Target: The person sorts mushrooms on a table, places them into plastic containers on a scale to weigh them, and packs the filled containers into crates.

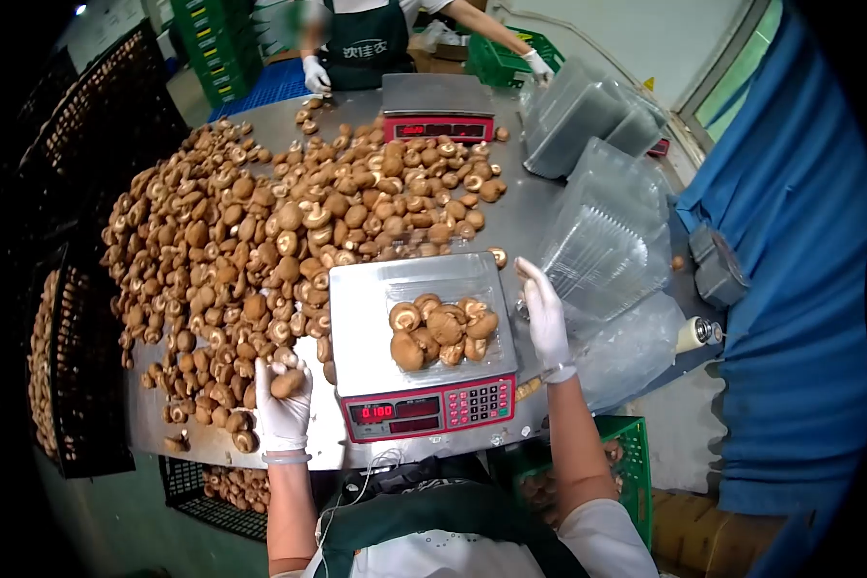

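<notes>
My left hand (285,414), in a white glove, is closed around brown mushrooms (286,384) at the front edge of the mushroom pile (260,222). Just right of it stands a red and silver digital scale (356,323), its display reading 0.180. On the scale's plate lies a clear plastic tray (443,361) holding several mushrooms (446,325). My right hand (546,323), also gloved, is raised beside the scale's right edge with fingers stretched out and nothing in it.
Stacked clear trays (602,231) stand to the right, with a plastic bag (636,352) in front. Across the table are a second scale (438,108) and a co-worker in a dark apron (366,43). Black crates (77,366) line the left; a green crate (636,482) sits below right.
</notes>
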Demonstrator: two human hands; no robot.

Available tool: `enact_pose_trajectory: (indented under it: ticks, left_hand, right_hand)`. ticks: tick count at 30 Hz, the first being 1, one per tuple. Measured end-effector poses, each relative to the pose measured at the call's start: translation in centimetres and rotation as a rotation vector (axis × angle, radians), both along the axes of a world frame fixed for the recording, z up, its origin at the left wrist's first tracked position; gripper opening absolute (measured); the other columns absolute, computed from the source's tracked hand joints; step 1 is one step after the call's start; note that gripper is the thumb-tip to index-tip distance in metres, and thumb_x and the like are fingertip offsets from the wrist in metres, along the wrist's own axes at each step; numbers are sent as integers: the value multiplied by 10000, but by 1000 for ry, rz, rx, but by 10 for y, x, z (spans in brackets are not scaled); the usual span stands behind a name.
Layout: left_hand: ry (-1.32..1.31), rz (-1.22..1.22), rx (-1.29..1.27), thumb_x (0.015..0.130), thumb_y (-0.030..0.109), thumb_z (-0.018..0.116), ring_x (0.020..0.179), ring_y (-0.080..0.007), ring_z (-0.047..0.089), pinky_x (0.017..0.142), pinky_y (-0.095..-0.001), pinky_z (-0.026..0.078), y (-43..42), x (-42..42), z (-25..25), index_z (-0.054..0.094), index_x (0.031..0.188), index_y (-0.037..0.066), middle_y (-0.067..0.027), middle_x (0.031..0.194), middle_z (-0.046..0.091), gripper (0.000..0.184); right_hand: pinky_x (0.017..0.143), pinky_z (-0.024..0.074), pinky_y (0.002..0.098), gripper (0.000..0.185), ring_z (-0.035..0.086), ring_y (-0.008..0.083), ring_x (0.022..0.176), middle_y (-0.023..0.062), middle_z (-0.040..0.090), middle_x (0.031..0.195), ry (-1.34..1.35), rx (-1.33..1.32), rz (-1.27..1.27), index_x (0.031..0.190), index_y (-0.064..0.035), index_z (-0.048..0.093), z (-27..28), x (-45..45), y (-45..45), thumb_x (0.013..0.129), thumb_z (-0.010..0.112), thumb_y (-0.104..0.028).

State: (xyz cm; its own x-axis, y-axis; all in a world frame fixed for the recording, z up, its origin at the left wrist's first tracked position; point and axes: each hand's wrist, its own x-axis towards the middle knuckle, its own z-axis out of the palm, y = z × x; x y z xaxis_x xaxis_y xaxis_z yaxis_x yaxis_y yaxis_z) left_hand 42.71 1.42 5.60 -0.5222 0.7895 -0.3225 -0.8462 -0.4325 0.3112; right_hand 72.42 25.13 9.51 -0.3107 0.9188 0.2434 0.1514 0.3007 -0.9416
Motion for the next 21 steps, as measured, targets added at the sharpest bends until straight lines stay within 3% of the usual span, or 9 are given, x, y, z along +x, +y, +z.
enact_pose_trajectory:
  ticks: [4, 5, 8, 12, 14, 16, 18, 20, 21]
  left_hand:
    - [288, -68, -223, 934, 272, 549, 821, -229, 612, 779, -346, 543, 4, 34, 3, 551, 783, 26, -127, 875, 605, 289]
    - [413, -196, -214, 935, 205, 534, 836, -211, 607, 789, -325, 522, 8, 43, 0, 560, 898, 5, -122, 900, 612, 205]
    - [653, -466, -282, 945, 108, 494, 859, -176, 600, 808, -287, 492, 18, 69, 4, 521, 1131, -24, -127, 973, 627, 230]
    - [584, -551, -256, 953, 167, 499, 868, -186, 617, 812, -290, 494, 24, 76, -1, 488, 1191, 1, -137, 996, 620, 291]
    - [559, -552, -231, 949, 179, 512, 853, -190, 623, 793, -292, 501, 25, 73, -4, 493, 1177, 8, -126, 977, 617, 285]
    - [539, -550, -199, 946, 190, 525, 837, -193, 629, 775, -295, 507, 28, 72, -4, 498, 1163, 16, -115, 957, 615, 280]
    - [552, -547, -240, 947, 154, 525, 810, -161, 622, 747, -261, 496, 31, 74, 1, 502, 1122, 33, -113, 911, 637, 214]
    - [596, -565, -303, 923, 124, 560, 784, -161, 625, 721, -261, 500, 35, 77, -2, 504, 1058, 42, -95, 877, 636, 167]
    - [594, -585, -301, 910, 99, 562, 781, -176, 634, 719, -276, 511, 36, 78, -7, 503, 1025, 44, -84, 883, 628, 140]
  right_hand:
    - [963, 413, 348, 480, 541, 284, 1137, 186, 549, 1232, -442, 152, -160, 1318, -20, 443, -30, -34, 34, 919, 540, -267]
    - [944, 425, 349, 564, 547, 309, 1118, 214, 542, 1214, -508, 158, -178, 1348, -24, 397, -37, -41, 39, 894, 577, -306]
    - [917, 437, 314, 510, 570, 235, 1057, 152, 577, 1147, 128, -374, 36, 1370, -39, 372, -50, -50, 54, 946, 514, -285]
    - [872, 449, 296, 445, 588, 194, 966, 84, 598, 1102, 471, -356, 55, 1333, -41, 423, 0, -28, 14, 951, 521, -247]
    - [827, 464, 303, 386, 593, 183, 939, 78, 605, 1087, 49, 6, 181, 1238, -33, 505, -2, -4, -7, 934, 561, -265]
    - [779, 480, 326, 328, 594, 176, 910, 76, 618, 1020, -461, 326, -53, 1112, -20, 561, 9, -3, -42, 935, 559, -296]
    - [728, 492, 314, 301, 602, 144, 824, 61, 619, 901, -611, 404, -112, 1041, -9, 563, -25, 16, -45, 944, 541, -293]
    - [662, 479, 271, 242, 577, 108, 696, 30, 597, 801, -215, -526, 245, 1004, -8, 558, -39, 31, -47, 949, 530, -242]
    - [618, 453, 224, 204, 545, 80, 635, 7, 570, 765, -124, -652, 193, 982, -17, 560, -28, 23, -53, 956, 517, -215]
